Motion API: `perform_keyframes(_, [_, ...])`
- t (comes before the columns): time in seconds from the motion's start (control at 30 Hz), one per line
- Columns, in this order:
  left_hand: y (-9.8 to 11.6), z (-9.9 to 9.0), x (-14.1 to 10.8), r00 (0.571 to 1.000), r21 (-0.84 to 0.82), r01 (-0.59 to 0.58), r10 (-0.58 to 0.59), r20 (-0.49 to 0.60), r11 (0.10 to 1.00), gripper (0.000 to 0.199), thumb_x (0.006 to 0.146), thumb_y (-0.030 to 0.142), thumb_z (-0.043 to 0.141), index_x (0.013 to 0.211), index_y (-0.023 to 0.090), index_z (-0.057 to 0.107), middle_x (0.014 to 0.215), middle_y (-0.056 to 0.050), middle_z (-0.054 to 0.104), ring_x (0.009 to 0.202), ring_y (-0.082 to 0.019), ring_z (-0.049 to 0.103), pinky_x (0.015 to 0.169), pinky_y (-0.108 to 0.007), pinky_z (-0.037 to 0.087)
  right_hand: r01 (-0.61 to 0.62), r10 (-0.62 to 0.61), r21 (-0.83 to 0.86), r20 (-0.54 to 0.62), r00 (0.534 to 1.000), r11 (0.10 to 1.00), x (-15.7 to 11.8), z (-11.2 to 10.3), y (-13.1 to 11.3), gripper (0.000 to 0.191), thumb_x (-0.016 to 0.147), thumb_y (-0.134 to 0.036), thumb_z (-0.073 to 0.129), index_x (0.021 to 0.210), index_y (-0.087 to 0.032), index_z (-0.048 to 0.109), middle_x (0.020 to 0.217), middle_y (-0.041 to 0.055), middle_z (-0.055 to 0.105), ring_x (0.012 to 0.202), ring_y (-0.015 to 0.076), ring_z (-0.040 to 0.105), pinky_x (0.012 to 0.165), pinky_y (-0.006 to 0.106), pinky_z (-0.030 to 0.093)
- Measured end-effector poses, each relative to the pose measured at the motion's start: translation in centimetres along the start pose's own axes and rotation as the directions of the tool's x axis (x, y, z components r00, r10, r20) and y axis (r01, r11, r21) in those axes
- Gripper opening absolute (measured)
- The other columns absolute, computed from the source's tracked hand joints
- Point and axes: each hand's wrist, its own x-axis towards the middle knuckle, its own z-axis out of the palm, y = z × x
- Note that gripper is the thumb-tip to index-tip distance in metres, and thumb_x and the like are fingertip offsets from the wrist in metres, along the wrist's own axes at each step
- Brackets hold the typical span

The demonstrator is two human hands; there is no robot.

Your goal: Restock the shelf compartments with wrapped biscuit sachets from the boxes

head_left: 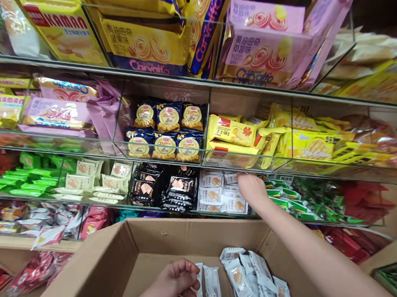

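Observation:
My right hand reaches into a shelf compartment at its right side, by stacked white snack packets. Its fingertips are mostly hidden, so whether they grip a packet cannot be seen. Low in the view, my left hand is over an open cardboard box, its fingers loosely curled and thumb apart, with nothing visible in them. Right beside its fingertips, two white packets lie in the box. A heap of similar white packets fills the box's right part.
Black packets sit left of the white ones, green packets to the right. Above are navy cookie packs and yellow packs. Clear shelf fronts edge each tier. Larger bags stand on the top tier.

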Motion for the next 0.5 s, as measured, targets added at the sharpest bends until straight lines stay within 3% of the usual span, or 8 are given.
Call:
perform_keyframes(0.17, [-0.6,-0.3,0.7,0.999,0.012,0.03,-0.03,0.031,0.999,0.038,0.055,0.043,0.067,0.076,0.017,0.049,0.063,0.003,0.056,0.046,-0.006,0.05,0.042,-0.015,0.024,0.019,-0.019,0.004,-0.03,0.999,1.0,1.0,1.3,-0.1,0.027,0.079,-0.033,0.044,0.088,-0.011,0.058,0.083,0.0155,0.061,0.086,0.0261,0.055,0.07,0.033,0.04])
perform_keyframes(0.37, [-1.4,-0.4,0.9,0.997,0.053,0.057,-0.06,0.053,0.997,0.034,0.057,0.041,0.066,0.075,0.017,0.049,0.063,0.002,0.057,0.045,-0.006,0.05,0.042,-0.015,0.025,-0.045,0.045,0.032,-0.007,0.999,0.998,2.0,2.7,-0.5,0.032,0.082,-0.035,0.038,0.091,-0.011,0.056,0.088,0.0151,0.06,0.083,0.0236,0.056,0.071,0.034,0.04])
perform_keyframes(0.5, [-2.8,-0.6,1.7,0.995,0.08,0.051,-0.057,0.079,0.995,0.04,0.054,0.045,0.067,0.074,0.017,0.048,0.058,0.002,0.056,0.039,-0.004,0.042,0.039,-0.016,0.017,-0.039,0.039,0.023,-0.013,0.999,0.999,1.7,2.4,-0.3,0.036,0.08,-0.04,0.041,0.093,-0.01,0.055,0.09,0.0159,0.059,0.084,0.0257,0.054,0.07,0.035,0.039])
